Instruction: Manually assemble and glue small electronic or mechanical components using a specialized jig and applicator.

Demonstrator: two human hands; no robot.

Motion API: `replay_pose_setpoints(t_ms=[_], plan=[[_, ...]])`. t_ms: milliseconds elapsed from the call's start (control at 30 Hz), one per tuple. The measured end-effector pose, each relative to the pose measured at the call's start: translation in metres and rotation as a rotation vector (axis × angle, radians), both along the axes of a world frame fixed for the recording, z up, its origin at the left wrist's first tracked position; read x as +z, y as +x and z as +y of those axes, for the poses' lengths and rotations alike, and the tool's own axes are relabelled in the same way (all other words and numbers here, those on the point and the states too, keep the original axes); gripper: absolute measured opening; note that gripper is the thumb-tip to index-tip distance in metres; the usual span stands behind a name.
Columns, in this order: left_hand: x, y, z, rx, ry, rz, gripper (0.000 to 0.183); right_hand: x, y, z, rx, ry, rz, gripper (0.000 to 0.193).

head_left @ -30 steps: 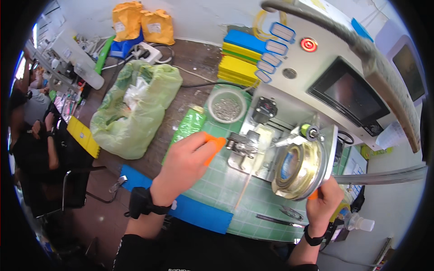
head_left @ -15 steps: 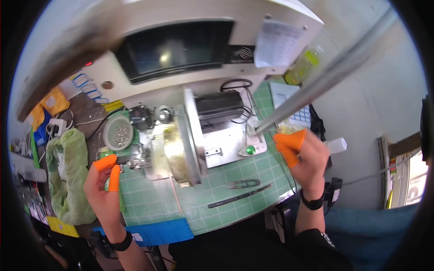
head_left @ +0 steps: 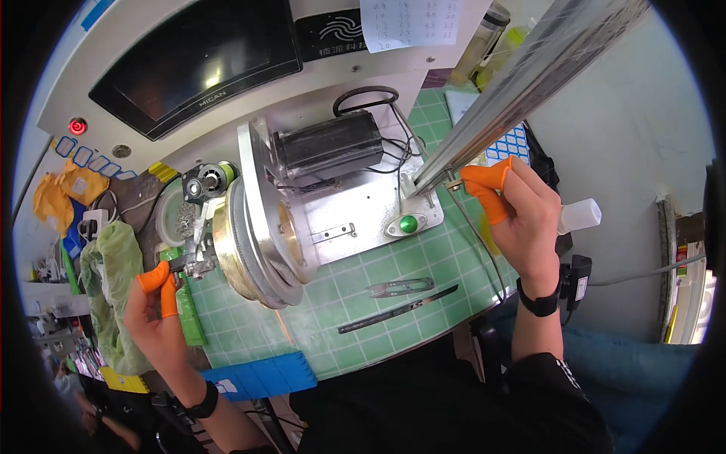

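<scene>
My left hand (head_left: 155, 321), with orange finger cots on thumb and forefinger, is closed in a pinch beside a small metal mechanism (head_left: 200, 261). What lies between these fingertips is too small to name. The mechanism sits at the left of a winding machine's large ring wheel (head_left: 242, 242), which has a gold-coloured rim. My right hand (head_left: 527, 216), also in orange finger cots, is closed in a pinch by the lower end of a slanting metal bar (head_left: 484, 113). A small brass-coloured screw fitting (head_left: 452, 181) shows just left of its fingertips; anything held there is hidden.
Thread snips (head_left: 401, 287) and a dark flat strip (head_left: 397, 309) lie on the green gridded mat (head_left: 325, 356). A black motor (head_left: 329, 144) and green button (head_left: 408, 223) sit on the base plate. Left stand a tub of small metal parts (head_left: 184, 219) and a green plastic-lined container (head_left: 113, 295).
My view has swung, so machine and screen appear farther left and closer. A blurred brown shape at upper left is gone. Both hands keep their pinched poses at the same parts.
</scene>
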State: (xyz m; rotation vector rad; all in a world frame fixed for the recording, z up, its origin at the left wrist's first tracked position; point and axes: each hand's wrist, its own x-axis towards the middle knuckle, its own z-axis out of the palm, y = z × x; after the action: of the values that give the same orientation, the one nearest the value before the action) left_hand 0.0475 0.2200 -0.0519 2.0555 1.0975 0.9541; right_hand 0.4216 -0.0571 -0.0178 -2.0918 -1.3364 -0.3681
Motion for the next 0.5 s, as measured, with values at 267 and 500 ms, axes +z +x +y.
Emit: replay_pose_setpoints(t_ms=[267, 500], plan=[[0.005, -0.006, 0.0, -0.003, 0.04, 0.026, 0.02, -0.03, -0.003, 0.003, -0.005, 0.029, 0.067, 0.018], [0.011, 0.009, -0.009, -0.024, 0.096, 0.033, 0.015, -0.032, -0.028, -0.016, -0.114, 0.06, 0.243, 0.018]])
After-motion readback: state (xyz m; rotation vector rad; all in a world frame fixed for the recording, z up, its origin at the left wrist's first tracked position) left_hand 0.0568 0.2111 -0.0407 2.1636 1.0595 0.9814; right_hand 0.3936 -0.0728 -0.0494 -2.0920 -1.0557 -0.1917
